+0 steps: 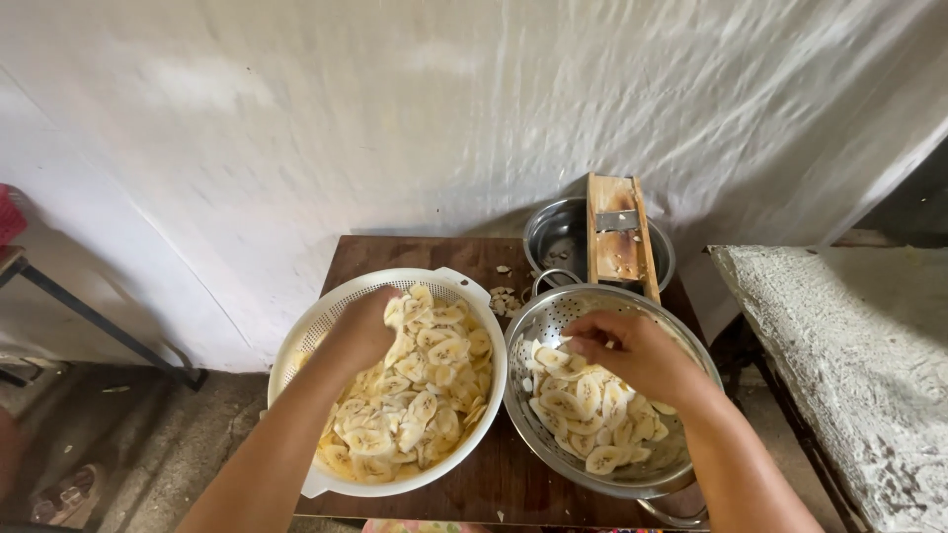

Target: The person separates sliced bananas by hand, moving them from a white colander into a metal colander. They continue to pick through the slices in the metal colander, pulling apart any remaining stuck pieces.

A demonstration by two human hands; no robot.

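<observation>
The left hand is sunk among the banana slices at the far side of the white colander, fingers curled down into the heap so that whether they are closed on any slices cannot be told. The right hand hangs over the metal colander, fingertips pinched together just above the smaller pile of slices there; it looks to be nipping a slice or two, though the fingers hide what is between them.

To do this well, I would judge the slices want a loose, cupped grip rather than a squeeze: they are thin and look wet, so they will stick in stacks and snap if pressed. Lifting from under the heap with spread fingers, and letting clumps fall apart over the bowl, should keep them whole. The white colander is heaped almost to its rim on the side near the right hand, so anything moved across the gap between the two rims should travel low.

Beyond the right hand, a wooden slicer leans from the metal colander's far rim into a steel bowl; an elbow nudge could tip it. A few scraps lie on the wooden table between the colanders.
</observation>
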